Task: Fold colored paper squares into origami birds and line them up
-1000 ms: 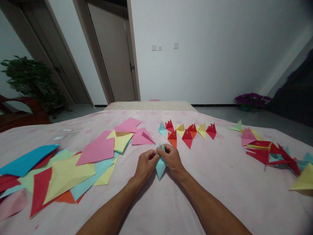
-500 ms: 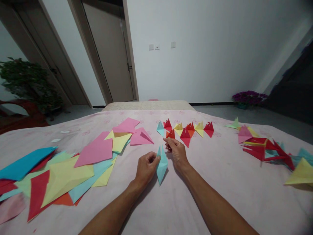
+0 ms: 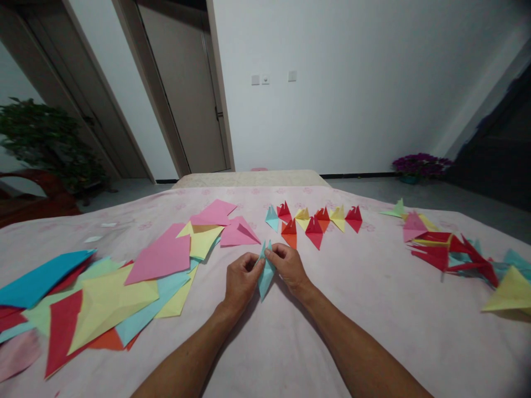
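The light-blue folded paper (image 3: 264,281) is what I have hold of, a slim kite shape centred low in my head view. Its two narrow tips stick up just above my fingertips, and the wider body hangs below the pinch, tapering to a single point. My left hand (image 3: 241,276) grips its upper left edge, thumb and forefinger closed on it with no gap that I can see. My right hand (image 3: 290,268) meets it from the other side, finger and thumb closed near the base of the tips, so the grip on both sides sits high on the paper. I can't tell whether the bottom point touches the pink tablecloth (image 3: 352,320).

Just beyond my hands, small folded paper cranes stand in two rows; an orange crane (image 3: 289,235) and a red crane (image 3: 315,235) are nearest me, with a light-blue crane (image 3: 271,219) at the left end behind. To my left, flat creased sheets overlap, among them a yellow sheet (image 3: 116,298), a pink sheet (image 3: 160,255) and a bright blue one (image 3: 45,279). Well off to my right lies a loose heap of red folded pieces (image 3: 431,258), with a yellow folded piece (image 3: 508,293) nearer me.
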### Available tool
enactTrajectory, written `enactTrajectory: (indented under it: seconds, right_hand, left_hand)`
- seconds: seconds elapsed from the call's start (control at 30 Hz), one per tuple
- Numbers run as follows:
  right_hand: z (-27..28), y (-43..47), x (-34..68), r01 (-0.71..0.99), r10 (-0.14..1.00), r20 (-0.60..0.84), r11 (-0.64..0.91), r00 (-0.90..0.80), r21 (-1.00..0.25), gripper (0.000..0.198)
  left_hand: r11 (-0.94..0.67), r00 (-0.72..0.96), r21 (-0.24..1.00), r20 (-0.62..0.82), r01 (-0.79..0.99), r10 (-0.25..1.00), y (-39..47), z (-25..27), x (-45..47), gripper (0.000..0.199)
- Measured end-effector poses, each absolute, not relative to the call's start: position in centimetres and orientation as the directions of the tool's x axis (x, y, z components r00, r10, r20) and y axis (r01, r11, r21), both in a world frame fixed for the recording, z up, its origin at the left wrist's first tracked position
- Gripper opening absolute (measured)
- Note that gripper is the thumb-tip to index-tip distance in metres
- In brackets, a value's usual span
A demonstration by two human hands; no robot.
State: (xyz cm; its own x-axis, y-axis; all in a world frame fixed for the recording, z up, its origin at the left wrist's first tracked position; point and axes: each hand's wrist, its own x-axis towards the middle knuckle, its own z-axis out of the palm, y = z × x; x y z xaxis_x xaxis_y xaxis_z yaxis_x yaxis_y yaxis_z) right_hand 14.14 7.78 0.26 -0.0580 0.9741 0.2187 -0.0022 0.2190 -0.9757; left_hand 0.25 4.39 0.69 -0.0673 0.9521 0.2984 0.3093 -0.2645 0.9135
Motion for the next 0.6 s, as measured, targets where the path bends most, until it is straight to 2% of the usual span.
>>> enactTrajectory:
  seconds: [0.2, 0.33, 0.4, 0.5, 0.6]
  right_hand:
    - [0.6, 7.6, 14.0, -0.073, 0.974, 0.213, 0.219, 0.078, -0.973, 0.025]
    - [0.7, 8.0, 14.6, -0.162, 0.978, 0.130, 0.157, 0.163, -0.974, 0.029]
    - [0.5, 8.2, 14.8, -0.202, 0.985, 0.086, 0.116, 0.150, -0.973, 0.036]
    - [0.2, 8.4, 14.6, -0.279, 0.999, 0.028, 0.039, 0.044, -0.959, 0.047]
    - [0.3, 8.2, 14.2, -0.286, 1.000, 0.006, -0.003, -0.031, -0.958, 0.051]
  left_hand:
    - [-0.285, -0.043, 0.906, 0.313, 0.313, 0.949, 4.1, 0.5, 0.6, 0.025]
    - [-0.232, -0.046, 0.954, 0.245, 0.189, 0.968, 4.4, 0.3, 0.7, 0.025]
    - [-0.188, -0.085, 0.977, 0.196, 0.097, 0.977, 4.8, 0.3, 0.5, 0.027]
    - [-0.139, -0.124, 0.990, 0.137, -0.011, 0.983, 5.3, 0.3, 0.1, 0.029]
    - [-0.126, -0.127, 0.991, 0.120, -0.043, 0.985, 5.7, 0.0, -0.1, 0.030]
